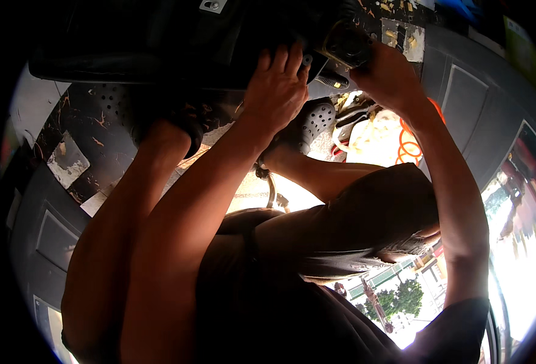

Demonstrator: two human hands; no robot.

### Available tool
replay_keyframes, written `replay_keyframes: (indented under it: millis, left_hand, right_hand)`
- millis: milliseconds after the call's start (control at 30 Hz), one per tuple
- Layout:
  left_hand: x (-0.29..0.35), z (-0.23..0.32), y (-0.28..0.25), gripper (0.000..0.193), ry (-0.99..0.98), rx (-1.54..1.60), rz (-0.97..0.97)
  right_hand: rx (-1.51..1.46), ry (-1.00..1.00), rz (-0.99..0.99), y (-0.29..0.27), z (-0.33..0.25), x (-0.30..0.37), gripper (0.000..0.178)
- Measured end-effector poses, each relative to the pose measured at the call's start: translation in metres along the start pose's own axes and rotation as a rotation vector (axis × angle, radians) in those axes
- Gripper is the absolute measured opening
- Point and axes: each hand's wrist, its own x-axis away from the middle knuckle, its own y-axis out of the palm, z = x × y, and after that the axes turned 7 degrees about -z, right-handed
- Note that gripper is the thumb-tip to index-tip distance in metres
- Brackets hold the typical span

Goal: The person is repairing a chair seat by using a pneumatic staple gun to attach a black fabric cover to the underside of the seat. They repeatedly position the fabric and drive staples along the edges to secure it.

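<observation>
A large black panel [158,42] fills the top of the view. My left hand [277,85] lies against its lower edge, fingers together and pressed onto it. My right hand [386,73] is closed around a round dark part with a brassy rim [347,42] at the panel's right end. A short black ribbed piece [331,79] shows between the two hands. Both forearms reach up from the lower edge, over my bent knees in dark shorts [353,218].
My feet wear perforated clogs, a grey one [316,118] and a dark one [116,103]. An orange coiled hose [408,144] and white cables [365,130] lie by the right foot. Dark, patchy floor [67,158] surrounds them. Bright glare fills the lower right.
</observation>
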Motion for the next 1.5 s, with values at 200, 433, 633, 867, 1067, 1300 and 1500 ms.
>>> replay_keyframes:
  millis: [200,433,633,867,1067,1300,1500]
  left_hand:
    - [-0.002,0.001,-0.001,0.046,-0.01,0.021,-0.005]
    - [0.003,0.001,0.003,0.041,-0.029,-0.01,0.03]
    - [0.001,0.0,0.008,0.039,-0.03,0.011,0.071]
    - [0.001,0.002,0.012,0.039,-0.05,0.011,0.069]
    - [0.0,0.002,0.009,0.03,-0.043,0.041,0.096]
    - [-0.001,0.003,0.012,0.029,-0.064,0.095,0.148]
    - [0.001,0.002,0.006,0.029,-0.062,0.105,0.106]
  right_hand:
    - [-0.31,-0.23,0.157,-0.015,0.012,0.027,0.034]
    - [-0.103,-0.016,-0.049,-0.009,-0.006,0.024,0.031]
    - [-0.045,-0.053,-0.052,-0.002,0.003,0.013,0.031]
    - [-0.047,-0.077,-0.083,-0.006,-0.001,0.014,0.033]
    - [-0.083,-0.056,-0.096,-0.008,-0.007,0.012,0.033]
    - [-0.023,-0.012,-0.102,-0.005,-0.019,0.003,0.029]
    - [0.014,0.028,-0.075,0.0,-0.02,0.003,0.028]
